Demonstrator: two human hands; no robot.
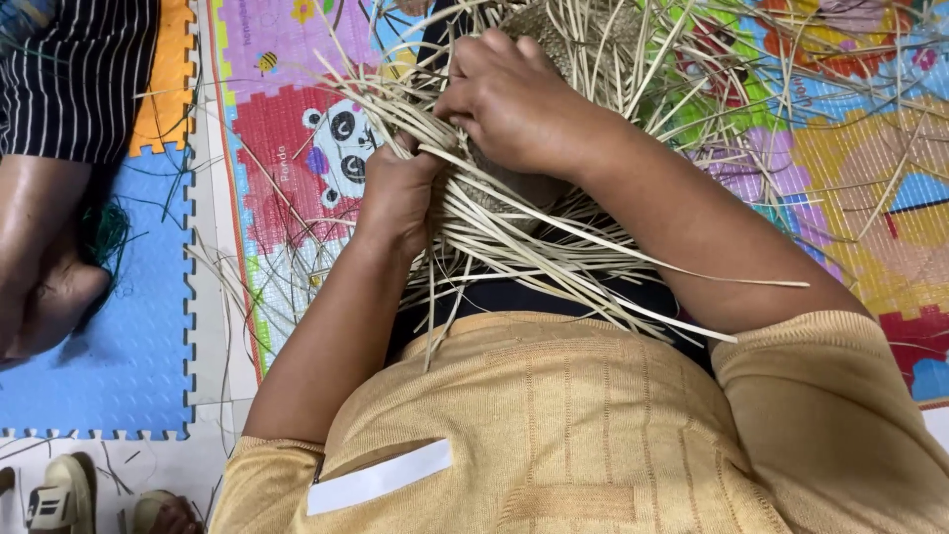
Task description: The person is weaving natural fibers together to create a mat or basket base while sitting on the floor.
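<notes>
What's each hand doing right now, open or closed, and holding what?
Left hand: closed on a bunch of pale straw strips.
Right hand: closed, fingers curled into the strips at the woven piece.

Bright, even indoor light, soft shadows, sharp focus, no glare.

I take this for a home floor used as a craft spot: bright foam puzzle mats [297,109] with cartoon animals cover it, loose pale straw strips [554,247] litter them, and sandals [59,494] sit near left.
</notes>
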